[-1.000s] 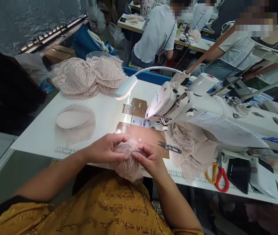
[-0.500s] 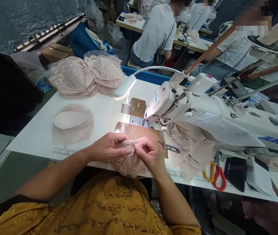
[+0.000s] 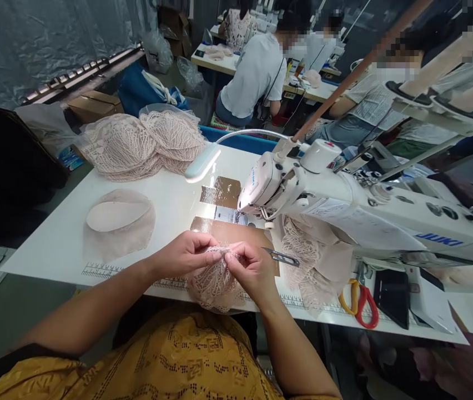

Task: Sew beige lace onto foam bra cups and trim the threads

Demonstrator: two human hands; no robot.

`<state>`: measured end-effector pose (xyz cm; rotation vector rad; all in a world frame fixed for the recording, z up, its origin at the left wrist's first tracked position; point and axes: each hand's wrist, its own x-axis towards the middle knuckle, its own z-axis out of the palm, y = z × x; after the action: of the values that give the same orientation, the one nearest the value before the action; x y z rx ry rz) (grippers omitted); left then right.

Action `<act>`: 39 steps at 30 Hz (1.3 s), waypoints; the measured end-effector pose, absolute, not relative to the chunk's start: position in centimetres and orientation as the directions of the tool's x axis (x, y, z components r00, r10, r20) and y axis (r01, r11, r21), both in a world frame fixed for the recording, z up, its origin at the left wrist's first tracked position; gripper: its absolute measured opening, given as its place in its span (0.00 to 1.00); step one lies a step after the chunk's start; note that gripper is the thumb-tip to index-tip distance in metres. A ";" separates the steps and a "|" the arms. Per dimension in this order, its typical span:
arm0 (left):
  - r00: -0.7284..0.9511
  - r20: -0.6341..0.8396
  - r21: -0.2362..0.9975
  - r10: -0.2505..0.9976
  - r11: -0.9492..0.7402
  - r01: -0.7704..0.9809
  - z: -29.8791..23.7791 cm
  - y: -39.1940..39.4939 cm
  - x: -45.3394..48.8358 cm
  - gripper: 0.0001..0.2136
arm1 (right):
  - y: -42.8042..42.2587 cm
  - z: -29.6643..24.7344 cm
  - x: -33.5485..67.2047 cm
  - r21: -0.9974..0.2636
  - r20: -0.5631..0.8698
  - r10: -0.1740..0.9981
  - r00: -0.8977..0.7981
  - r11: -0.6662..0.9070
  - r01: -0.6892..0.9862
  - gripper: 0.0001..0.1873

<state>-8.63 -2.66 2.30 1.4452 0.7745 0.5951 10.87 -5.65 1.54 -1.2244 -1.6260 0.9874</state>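
Observation:
My left hand [image 3: 184, 254] and my right hand [image 3: 251, 266] both pinch a pink lace cup piece [image 3: 214, 283] at the near edge of the white table [image 3: 53, 244]. The lace hangs down over the edge between my hands. A pair of thread snips [image 3: 281, 256] sticks out to the right of my right hand, its handle hidden by the fingers. The white sewing machine [image 3: 345, 205] stands just behind and to the right, with its needle area over brown card patches [image 3: 222, 191].
A stack of pink lace cups [image 3: 140, 144] sits at the table's far left, a beige padded piece [image 3: 115, 216] lies nearer. More lace [image 3: 311, 255] is heaped under the machine arm. Scissors with red and yellow handles [image 3: 359, 303] and a black phone [image 3: 392, 291] lie right. Other people sit at tables behind.
My hands have lifted the lace slightly and drawn closer at its upper edge; the camera view has tilted up a little.

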 end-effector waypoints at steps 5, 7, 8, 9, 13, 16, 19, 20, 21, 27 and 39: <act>0.623 -0.109 0.993 0.775 0.113 0.033 2.2 -3.0 -8.4 0.16 | -5.7 1.4 11.1 -0.963 0.121 0.977 -0.173 0.158 0.220 0.08; 0.631 -0.103 0.990 0.769 0.142 -0.011 1.9 -3.2 -8.3 0.16 | -5.6 1.0 11.3 -0.982 0.080 0.980 -0.180 0.108 0.153 0.09; 0.637 -0.102 0.988 0.764 0.155 -0.028 1.7 -3.3 -8.2 0.16 | -5.6 0.9 11.4 -0.990 0.051 0.981 -0.187 0.074 0.116 0.10; 0.643 -0.101 0.985 0.759 0.166 -0.041 1.6 -3.4 -8.2 0.16 | -5.5 0.7 11.5 -0.997 0.019 0.980 -0.198 0.034 0.076 0.11; 0.663 -0.096 0.979 0.742 0.191 -0.071 1.3 -3.7 -8.1 0.16 | -5.3 0.6 11.6 -0.985 -0.115 0.960 -0.257 -0.144 -0.093 0.16; 0.668 -0.090 0.982 0.738 0.177 -0.064 1.4 -3.7 -8.2 0.16 | -5.2 1.1 11.5 -0.954 -0.178 0.934 -0.310 -0.241 -0.177 0.19; 0.669 -0.103 0.984 0.736 0.175 -0.040 1.7 -3.9 -8.2 0.16 | -5.2 1.4 11.6 -0.951 -0.178 0.916 -0.361 -0.254 -0.175 0.19; 0.669 -0.112 0.983 0.735 0.178 -0.031 1.8 -3.9 -8.1 0.17 | -5.3 1.5 11.6 -0.954 -0.169 0.912 -0.374 -0.246 -0.169 0.18; 0.670 -0.120 0.983 0.733 0.182 -0.022 1.8 -3.9 -8.1 0.17 | -5.3 1.5 11.7 -0.957 -0.160 0.910 -0.383 -0.239 -0.167 0.18; 0.664 -0.138 0.984 0.734 0.178 0.008 2.0 -3.9 -7.8 0.17 | -5.4 1.5 12.0 -0.956 -0.135 0.901 -0.411 -0.229 -0.186 0.18; 0.652 -0.119 0.993 0.748 0.088 0.080 2.2 -3.7 -7.2 0.16 | -5.3 1.6 12.9 -0.987 -0.045 0.916 -0.399 -0.104 -0.126 0.17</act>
<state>-7.17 -3.72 2.25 1.4167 0.7492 0.5738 12.88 -5.29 1.59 -0.9348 -1.3471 1.6260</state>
